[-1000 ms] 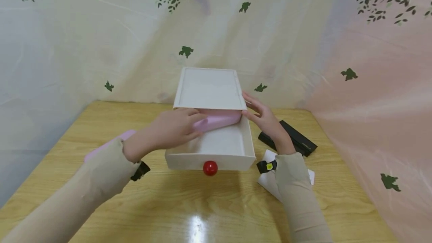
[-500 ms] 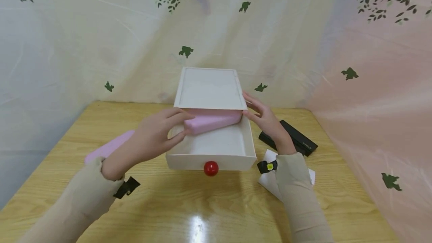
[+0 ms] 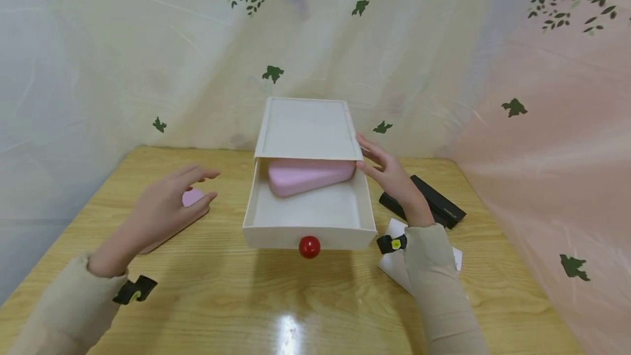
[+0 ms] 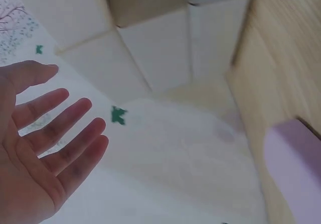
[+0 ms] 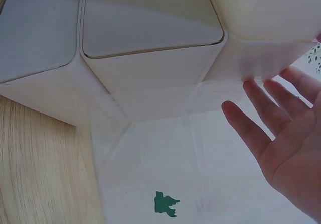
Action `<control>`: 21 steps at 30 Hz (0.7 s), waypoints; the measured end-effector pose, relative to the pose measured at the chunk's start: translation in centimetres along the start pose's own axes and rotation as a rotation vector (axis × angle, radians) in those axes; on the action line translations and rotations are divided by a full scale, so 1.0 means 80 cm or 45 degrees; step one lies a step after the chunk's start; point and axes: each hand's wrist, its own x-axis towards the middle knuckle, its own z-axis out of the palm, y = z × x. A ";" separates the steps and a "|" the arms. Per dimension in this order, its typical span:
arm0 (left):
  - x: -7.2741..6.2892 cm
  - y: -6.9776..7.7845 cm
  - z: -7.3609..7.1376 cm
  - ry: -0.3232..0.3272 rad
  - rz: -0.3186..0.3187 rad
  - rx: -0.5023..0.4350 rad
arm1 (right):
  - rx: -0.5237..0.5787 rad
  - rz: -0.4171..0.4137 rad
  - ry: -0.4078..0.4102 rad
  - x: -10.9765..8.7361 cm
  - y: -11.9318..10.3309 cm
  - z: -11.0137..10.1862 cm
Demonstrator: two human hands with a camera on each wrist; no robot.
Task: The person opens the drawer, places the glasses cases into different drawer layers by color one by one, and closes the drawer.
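A white drawer box stands mid-table with its top drawer pulled out, a red ball knob on the front. Inside the drawer, angled and partly under the top, lies a pink case-like block with rounded edges. My right hand rests its fingers against the box's upper right side, seen also in the right wrist view. My left hand holds nothing, fingers spread and slightly bent. It hovers over a second lilac block on the table at left, mostly hidden by the hand in the head view.
To the right lie a long black case and white paper-like pieces, partly under my right forearm. Behind the wooden table hangs a pale curtain with leaf prints. The wrist views show further drawers below.
My left hand has let go of the pink block in the drawer and moved left, over the lilac block on the table. The right hand stays at the box.
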 end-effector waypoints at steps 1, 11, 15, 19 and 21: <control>-0.004 -0.005 0.001 -0.011 -0.022 0.013 | -0.001 -0.001 0.000 0.000 -0.001 0.000; -0.032 -0.076 0.016 -0.223 -0.153 0.190 | 0.008 -0.022 0.010 -0.001 -0.003 0.000; -0.041 -0.102 0.020 -0.338 -0.200 0.231 | 0.012 -0.025 0.011 -0.001 -0.002 0.000; -0.048 -0.120 0.025 -0.440 -0.246 0.270 | 0.011 -0.021 0.017 -0.001 -0.001 0.000; -0.051 -0.128 0.027 -0.474 -0.258 0.279 | 0.006 -0.021 0.018 -0.001 0.000 0.000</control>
